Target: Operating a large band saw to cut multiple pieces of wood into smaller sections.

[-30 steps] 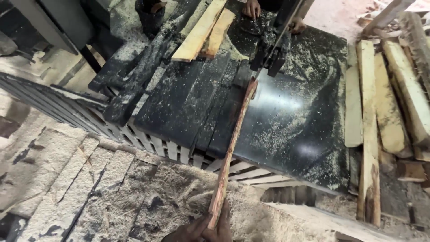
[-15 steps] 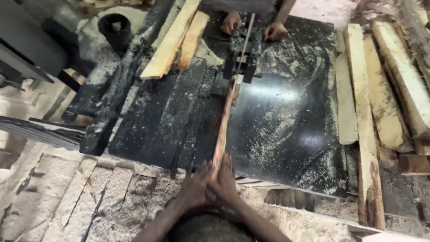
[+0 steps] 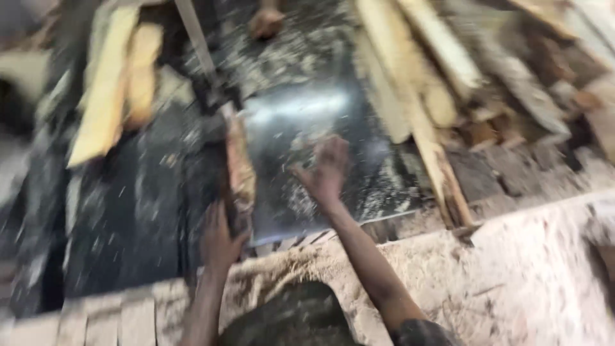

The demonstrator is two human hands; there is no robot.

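Head view: left hand [image 3: 221, 240] grips the wood strip [image 3: 240, 168] on the saw table [image 3: 301, 122]; right hand [image 3: 327, 170] hovers released beside it, planks [image 3: 106, 96] beyond.

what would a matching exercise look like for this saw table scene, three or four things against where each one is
Things:
1. narrow reddish-brown wood strip
2. left hand
3. right hand
4. pale yellow wooden planks

Places:
A. spread open above the shiny dark metal table top, touching no wood
B. stacked at the far left of the table
C. lying lengthwise at the table's middle, in line with the saw blade
D. at the near end of the strip, by the table's near edge

Pairs: 1-C, 2-D, 3-A, 4-B
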